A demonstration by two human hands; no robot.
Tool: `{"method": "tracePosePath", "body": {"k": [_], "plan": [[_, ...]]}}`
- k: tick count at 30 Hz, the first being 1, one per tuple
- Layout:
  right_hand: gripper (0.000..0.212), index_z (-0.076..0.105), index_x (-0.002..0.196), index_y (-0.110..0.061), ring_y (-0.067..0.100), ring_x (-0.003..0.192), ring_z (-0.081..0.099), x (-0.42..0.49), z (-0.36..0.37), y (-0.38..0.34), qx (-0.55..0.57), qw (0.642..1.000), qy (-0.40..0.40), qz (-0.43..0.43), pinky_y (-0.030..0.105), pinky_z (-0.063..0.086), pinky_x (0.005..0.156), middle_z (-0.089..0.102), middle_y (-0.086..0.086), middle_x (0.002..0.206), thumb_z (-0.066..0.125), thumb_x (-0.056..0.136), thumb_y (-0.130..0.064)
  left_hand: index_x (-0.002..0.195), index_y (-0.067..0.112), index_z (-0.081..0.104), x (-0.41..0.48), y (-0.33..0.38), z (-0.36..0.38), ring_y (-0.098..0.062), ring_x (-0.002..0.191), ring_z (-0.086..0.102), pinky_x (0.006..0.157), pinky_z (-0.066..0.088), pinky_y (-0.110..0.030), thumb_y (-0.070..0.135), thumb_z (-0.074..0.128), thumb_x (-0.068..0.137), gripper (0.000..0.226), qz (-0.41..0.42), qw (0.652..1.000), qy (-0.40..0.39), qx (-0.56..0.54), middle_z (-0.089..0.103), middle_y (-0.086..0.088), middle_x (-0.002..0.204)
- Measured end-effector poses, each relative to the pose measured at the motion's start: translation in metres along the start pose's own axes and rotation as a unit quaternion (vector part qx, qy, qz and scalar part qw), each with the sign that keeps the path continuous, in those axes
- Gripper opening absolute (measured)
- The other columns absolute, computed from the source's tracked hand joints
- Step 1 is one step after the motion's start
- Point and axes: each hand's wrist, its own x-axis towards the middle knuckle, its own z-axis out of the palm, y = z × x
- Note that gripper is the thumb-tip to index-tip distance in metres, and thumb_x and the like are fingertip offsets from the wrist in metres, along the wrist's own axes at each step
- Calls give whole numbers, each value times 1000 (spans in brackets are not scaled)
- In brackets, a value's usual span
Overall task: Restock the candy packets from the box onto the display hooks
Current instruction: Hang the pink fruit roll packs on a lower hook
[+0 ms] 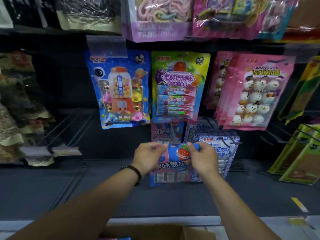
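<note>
Both hands are pinching the candy packet (174, 160) by its top edge: left hand (148, 156) and right hand (202, 158) fingers curled, display hook (173, 134) just above the fingertips.

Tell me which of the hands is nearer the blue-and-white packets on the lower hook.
Right. The right hand overlaps the left edge of the blue-and-white packets; the left hand is farther left, across the held candy packet.

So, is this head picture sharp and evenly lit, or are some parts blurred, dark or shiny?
Head view: the held packet, the left hand and the right hand are fairly sharp; the top-row packets are blurred; the left-side bags lie in dim light; glare streaks the pink snowman packets; wide-angle bending shows towards the edges.
</note>
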Motion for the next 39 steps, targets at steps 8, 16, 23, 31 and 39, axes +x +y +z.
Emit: {"method": "tracePosePath", "body": {"k": [8,16,23,31,39], "plan": [[36,67,78,-17,27,65,76,25,4,3,-16,999,14,24,53,64,69,74,0,60,67,99,-46,87,26,83,27,-3,14,-26,52,56,54,60,-48,46,77,90,21,-9,1000,0,7,70,-5,67],[23,71,87,-24,25,65,77,31,18,8,6,999,16,38,51,65,66,76,2,71,69,100,-43,95,28,83,44,-24,16,-24,54,59,52,59,-37,50,77,90,23,-20,1000,15,-2,78,-4,74],[39,57,137,-22,17,91,71,26,27,9,-21,999,30,-9,42,60,87,72,-10,105,69,100,-28,88,30,82,83,-21,26,-24,58,69,58,66,-45,50,77,90,20,-37,998,55,7,78,-1,79],[17,64,109,-27,20,84,75,23,43,28,-23,998,-50,9,42,61,86,76,-6,94,70,93,-22,88,36,78,114,-14,22,-18,78,72,68,63,-29,58,72,89,23,-10,996,59,58,78,6,95],[7,63,102,-27,10,76,70,4,47,35,-83,988,-129,12,14,46,56,73,-8,97,69,99,-25,136,17,54,110,-30,16,-30,111,69,98,58,-40,61,77,82,73,-72,992,81,63,67,-7,130]]}}
